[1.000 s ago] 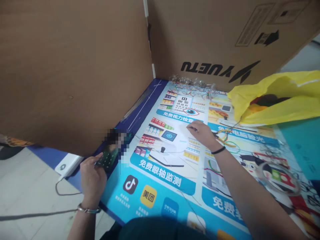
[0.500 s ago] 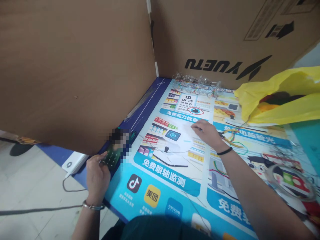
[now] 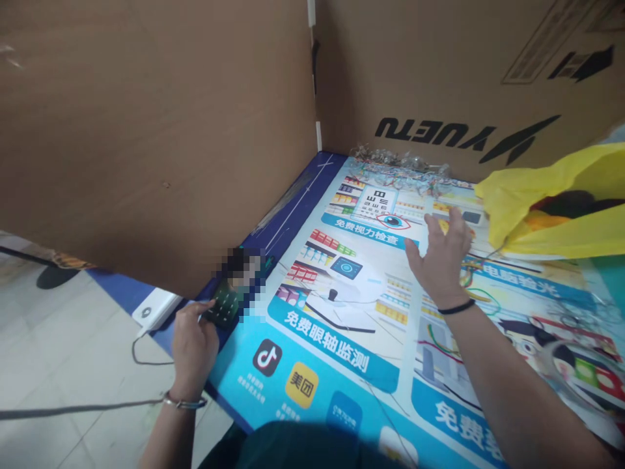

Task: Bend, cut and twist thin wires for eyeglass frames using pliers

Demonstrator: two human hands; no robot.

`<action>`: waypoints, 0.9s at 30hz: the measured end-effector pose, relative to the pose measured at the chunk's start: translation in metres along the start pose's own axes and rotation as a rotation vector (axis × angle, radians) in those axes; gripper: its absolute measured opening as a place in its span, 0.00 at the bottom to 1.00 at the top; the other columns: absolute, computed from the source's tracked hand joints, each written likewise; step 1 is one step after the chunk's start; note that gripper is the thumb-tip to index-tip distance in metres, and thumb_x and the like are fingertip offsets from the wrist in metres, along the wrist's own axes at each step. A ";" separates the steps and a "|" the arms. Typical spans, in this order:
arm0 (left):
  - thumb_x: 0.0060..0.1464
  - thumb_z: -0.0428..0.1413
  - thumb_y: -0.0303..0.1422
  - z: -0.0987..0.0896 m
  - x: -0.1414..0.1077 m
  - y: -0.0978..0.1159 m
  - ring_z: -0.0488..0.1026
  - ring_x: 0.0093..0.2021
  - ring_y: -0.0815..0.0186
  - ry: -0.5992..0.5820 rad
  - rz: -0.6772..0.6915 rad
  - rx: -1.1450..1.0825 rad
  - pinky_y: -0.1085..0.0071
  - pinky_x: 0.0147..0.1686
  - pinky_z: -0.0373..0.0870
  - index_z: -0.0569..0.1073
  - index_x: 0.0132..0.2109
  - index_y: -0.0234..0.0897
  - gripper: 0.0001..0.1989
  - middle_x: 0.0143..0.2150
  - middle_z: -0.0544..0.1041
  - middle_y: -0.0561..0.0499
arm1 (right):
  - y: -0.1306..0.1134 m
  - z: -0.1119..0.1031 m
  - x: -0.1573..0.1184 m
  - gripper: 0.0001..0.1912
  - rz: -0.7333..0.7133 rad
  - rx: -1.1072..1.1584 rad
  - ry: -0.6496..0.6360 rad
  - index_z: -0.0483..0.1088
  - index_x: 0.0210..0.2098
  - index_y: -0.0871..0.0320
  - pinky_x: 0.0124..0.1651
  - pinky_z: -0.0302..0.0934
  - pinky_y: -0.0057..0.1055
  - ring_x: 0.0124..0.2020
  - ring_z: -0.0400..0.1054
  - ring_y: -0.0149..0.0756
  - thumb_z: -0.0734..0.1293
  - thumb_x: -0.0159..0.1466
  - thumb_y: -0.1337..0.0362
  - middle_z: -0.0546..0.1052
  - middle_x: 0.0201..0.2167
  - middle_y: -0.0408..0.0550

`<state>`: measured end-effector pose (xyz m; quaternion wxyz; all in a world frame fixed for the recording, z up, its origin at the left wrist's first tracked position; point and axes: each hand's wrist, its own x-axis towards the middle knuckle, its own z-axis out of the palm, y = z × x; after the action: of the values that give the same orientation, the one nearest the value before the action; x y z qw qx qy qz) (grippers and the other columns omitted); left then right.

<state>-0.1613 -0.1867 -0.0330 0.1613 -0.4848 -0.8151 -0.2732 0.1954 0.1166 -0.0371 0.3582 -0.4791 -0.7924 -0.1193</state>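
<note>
My left hand (image 3: 195, 342) has its fingers curled at the lower left corner of a dark phone (image 3: 226, 310) with a lit screen. The phone lies on the blue table border beside the cardboard wall, and its upper part is blurred out. Over the printed poster sheet (image 3: 385, 352), my right hand (image 3: 444, 260) is open with fingers spread and nothing visible in it. Just beyond its wrist are coloured wires (image 3: 484, 296) and yellow curved pieces, partly hidden by the hand.
Tall cardboard panels (image 3: 161, 130) stand at the left and back. A heap of clear, tangled wired pieces (image 3: 400, 168) lies along the back. At the right are a yellow bag (image 3: 561, 238) and a clear round roll (image 3: 581, 378). A white device (image 3: 155, 311) with a cable sits at the left edge.
My right hand has gone from closed fingers to open and spread, rising slightly off to the right. My left hand stays at the phone. The view has shifted a little.
</note>
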 end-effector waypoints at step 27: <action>0.51 0.45 0.21 0.004 -0.004 0.000 0.68 0.46 0.59 -0.053 0.178 -0.116 0.58 0.45 0.67 0.61 0.40 0.35 0.09 0.43 0.73 0.42 | 0.022 0.025 -0.001 0.21 -0.018 0.015 -0.141 0.67 0.49 0.62 0.55 0.49 0.49 0.57 0.53 0.53 0.61 0.59 0.57 0.59 0.55 0.61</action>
<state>-0.1596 -0.1875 -0.0380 0.1351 -0.5707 -0.7557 -0.2915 0.2029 0.1406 -0.0588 0.3038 -0.4764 -0.8209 -0.0825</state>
